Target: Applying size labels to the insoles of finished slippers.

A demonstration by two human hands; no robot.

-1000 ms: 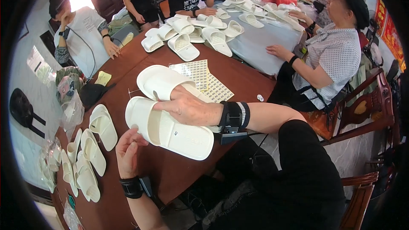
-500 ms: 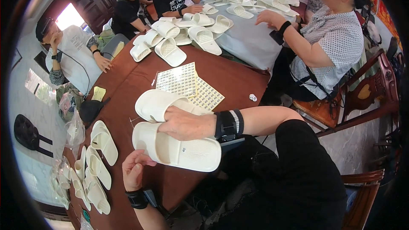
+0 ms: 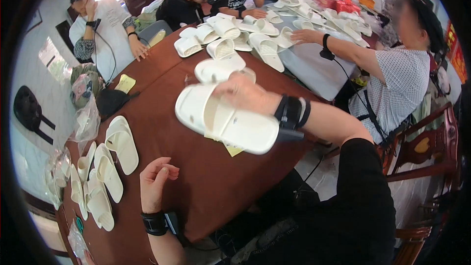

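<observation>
Above the brown table, my right hand (image 3: 248, 93) is closed around a pair of white slippers, its fingers tucked into the straps. The nearer slipper (image 3: 250, 135) lies tilted toward me and shows its insole; the farther slipper (image 3: 211, 71) is partly covered by the hand. My left hand (image 3: 158, 179) hovers over the table to the left, holding nothing, with fingers loosely bent and the thumb apart. Beneath the nearer slipper a yellowish sticker sheet (image 3: 235, 151) peeks out; most of it is hidden.
White slippers (image 3: 120, 152) lie along the table's left side, near a clear plastic bag (image 3: 88, 122), black cap (image 3: 114, 103) and yellow paper (image 3: 125, 84). More slippers (image 3: 225, 27) are heaped at the far edge. Another person's hand (image 3: 306, 37) reaches toward them from the right; others sit across.
My right hand has carried the slipper pair away from me and to the right, covering the sticker sheets. My left hand has come apart from the nearer slipper. The view has shifted too.
</observation>
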